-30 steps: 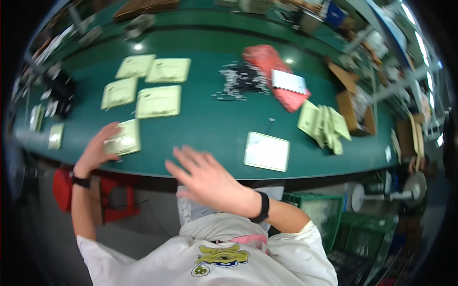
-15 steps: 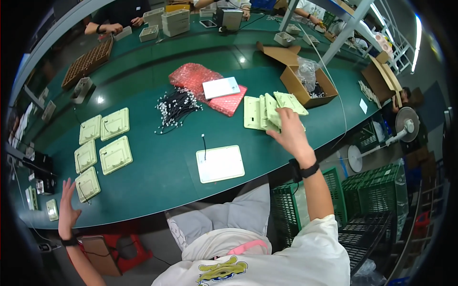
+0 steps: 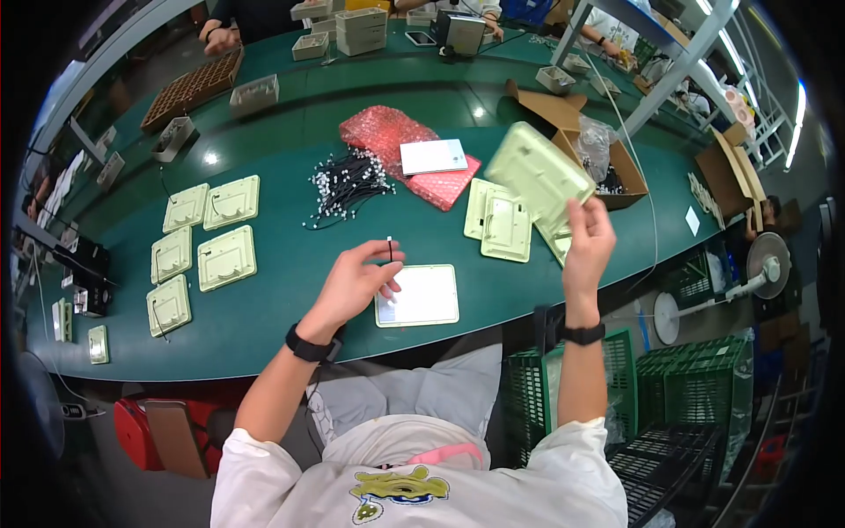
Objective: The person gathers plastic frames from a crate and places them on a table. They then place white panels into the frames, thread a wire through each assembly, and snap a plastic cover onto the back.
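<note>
Green bench [image 3: 220,348] | near edge, centre: white panel [image 3: 427,299]; left hand [image 3: 352,286], newly in from bench's left end, fingers half-curled at black cable [image 3: 391,251], grip unclear | toward right edge: right hand [image 3: 588,246] closed on pale-green cover [image 3: 537,172], now lifted above cover pile [image 3: 507,231], leaving fewer there

No lettering, number or sign can be read anywhere in the frame. The flat white piece [image 3: 427,158] above the centre bears a small dark mark near its right end, too small to make out. At the bottom centre, the print [image 3: 400,484] on the white shirt [image 3: 510,497] is a yellow-green picture with blue edging; the white slip [image 3: 693,222] toward the right edge shows nothing legible.
</note>
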`<action>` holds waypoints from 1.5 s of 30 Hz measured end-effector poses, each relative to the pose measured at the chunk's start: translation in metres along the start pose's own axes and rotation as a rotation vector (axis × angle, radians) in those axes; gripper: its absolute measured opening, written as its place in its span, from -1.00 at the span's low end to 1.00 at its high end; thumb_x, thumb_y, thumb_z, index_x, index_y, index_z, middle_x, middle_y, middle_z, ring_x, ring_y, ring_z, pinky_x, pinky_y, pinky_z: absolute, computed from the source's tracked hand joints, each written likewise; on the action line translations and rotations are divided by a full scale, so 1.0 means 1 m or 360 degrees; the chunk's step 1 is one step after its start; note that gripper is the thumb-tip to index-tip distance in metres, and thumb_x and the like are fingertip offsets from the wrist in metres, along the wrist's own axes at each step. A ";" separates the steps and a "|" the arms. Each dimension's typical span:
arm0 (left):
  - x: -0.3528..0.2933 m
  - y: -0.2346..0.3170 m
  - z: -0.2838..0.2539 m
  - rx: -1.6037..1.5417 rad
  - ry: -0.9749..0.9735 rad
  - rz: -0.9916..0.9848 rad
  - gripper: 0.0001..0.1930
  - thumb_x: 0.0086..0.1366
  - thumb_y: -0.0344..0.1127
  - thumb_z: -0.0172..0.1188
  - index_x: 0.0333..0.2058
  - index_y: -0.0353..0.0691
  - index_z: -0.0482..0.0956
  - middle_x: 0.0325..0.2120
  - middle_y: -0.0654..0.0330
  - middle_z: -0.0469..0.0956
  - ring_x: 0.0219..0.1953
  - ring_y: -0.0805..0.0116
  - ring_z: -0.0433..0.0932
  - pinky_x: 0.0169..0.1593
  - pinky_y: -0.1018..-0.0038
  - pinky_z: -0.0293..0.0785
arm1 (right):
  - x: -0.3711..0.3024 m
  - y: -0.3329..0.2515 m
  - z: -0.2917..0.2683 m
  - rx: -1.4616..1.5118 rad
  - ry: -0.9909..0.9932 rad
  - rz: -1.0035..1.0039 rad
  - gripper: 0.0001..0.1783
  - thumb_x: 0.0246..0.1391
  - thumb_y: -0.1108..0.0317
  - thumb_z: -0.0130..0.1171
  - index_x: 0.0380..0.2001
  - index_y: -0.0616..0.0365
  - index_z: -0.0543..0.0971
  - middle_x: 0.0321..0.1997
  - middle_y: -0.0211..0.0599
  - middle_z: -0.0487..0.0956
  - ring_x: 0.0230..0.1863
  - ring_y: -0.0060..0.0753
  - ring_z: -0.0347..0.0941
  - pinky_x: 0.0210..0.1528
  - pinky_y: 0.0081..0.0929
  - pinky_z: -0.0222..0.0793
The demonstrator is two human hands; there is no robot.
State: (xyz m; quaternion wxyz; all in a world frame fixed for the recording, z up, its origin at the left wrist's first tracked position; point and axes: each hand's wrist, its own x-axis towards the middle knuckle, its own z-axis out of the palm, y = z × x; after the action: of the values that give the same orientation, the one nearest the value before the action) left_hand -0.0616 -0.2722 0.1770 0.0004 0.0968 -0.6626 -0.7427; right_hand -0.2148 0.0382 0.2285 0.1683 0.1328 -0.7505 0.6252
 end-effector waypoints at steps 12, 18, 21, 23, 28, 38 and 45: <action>0.004 -0.038 -0.018 0.0137 -0.0201 0.0175 -0.77 0.52 -0.49 0.22 0.01 -0.40 0.79 -0.13 0.17 0.82 -0.09 0.52 0.69 0.04 0.46 0.64 | -0.086 0.009 0.061 0.1027 -0.0969 0.1142 -0.71 0.47 0.37 0.20 0.09 0.34 0.64 0.00 -0.28 0.76 -0.04 -0.53 0.72 0.07 -0.52 0.63; 0.003 -0.031 -0.022 0.0162 -0.0188 0.0103 -0.77 0.50 -0.53 0.22 0.03 -0.40 0.78 -0.11 0.19 0.81 -0.09 0.51 0.69 0.03 0.49 0.64 | -0.081 0.009 0.056 0.0980 -0.0914 0.1160 -0.71 0.47 0.36 0.20 0.08 0.34 0.65 -0.01 -0.26 0.77 -0.05 -0.53 0.72 0.05 -0.51 0.64; 0.003 -0.032 -0.023 0.0161 -0.0213 0.0092 -0.76 0.52 -0.51 0.21 0.05 -0.40 0.76 -0.09 0.18 0.81 -0.05 0.52 0.67 0.06 0.48 0.62 | -0.082 0.011 0.056 0.0936 -0.0986 0.1180 -0.70 0.47 0.35 0.20 0.09 0.35 0.64 -0.01 -0.26 0.77 -0.05 -0.53 0.73 0.04 -0.50 0.66; 0.002 -0.033 -0.025 0.0189 -0.0237 0.0117 -0.72 0.52 -0.51 0.20 0.13 -0.38 0.72 0.00 0.16 0.78 -0.03 0.50 0.68 0.07 0.48 0.62 | -0.083 0.014 0.056 0.0917 -0.0997 0.1212 -0.70 0.46 0.35 0.21 0.09 0.36 0.64 -0.01 -0.25 0.77 -0.06 -0.52 0.73 0.04 -0.50 0.66; -0.001 -0.028 -0.059 0.0310 -0.0083 -0.0078 -0.50 0.44 -0.44 0.33 0.33 -0.32 0.54 0.27 0.07 0.60 0.17 0.35 0.63 0.20 0.42 0.59 | -0.092 0.024 0.061 0.0741 -0.1008 0.1229 -0.68 0.45 0.34 0.26 0.10 0.36 0.63 -0.02 -0.25 0.77 -0.06 -0.49 0.73 0.05 -0.51 0.66; -0.020 -0.016 -0.025 0.1565 -0.0578 0.0564 -0.17 0.05 -0.34 0.61 0.31 -0.25 0.43 0.46 -0.01 0.33 0.47 -0.09 0.29 0.50 0.12 0.32 | -0.077 0.003 0.053 -0.0900 -0.1403 0.0427 -0.34 0.23 0.28 0.46 0.33 0.22 0.48 0.23 -0.08 0.64 0.14 -0.07 0.67 0.25 -0.28 0.59; -0.013 -0.015 -0.020 0.1638 -0.0610 0.0651 -0.17 0.00 -0.34 0.60 0.28 -0.27 0.45 0.41 -0.05 0.38 0.45 -0.12 0.32 0.51 0.11 0.31 | -0.071 0.022 0.041 -0.0840 -0.1852 -0.0582 -0.07 -0.05 0.36 0.59 0.40 0.16 0.40 0.55 0.06 0.29 0.56 0.18 0.15 0.55 -0.07 0.27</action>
State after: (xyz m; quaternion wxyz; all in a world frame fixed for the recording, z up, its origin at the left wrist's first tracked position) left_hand -0.0437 -0.2888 0.1618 -0.0231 -0.1813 -0.9315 -0.3144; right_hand -0.1625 0.0012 0.1724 -0.1339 0.5282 -0.8123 0.2081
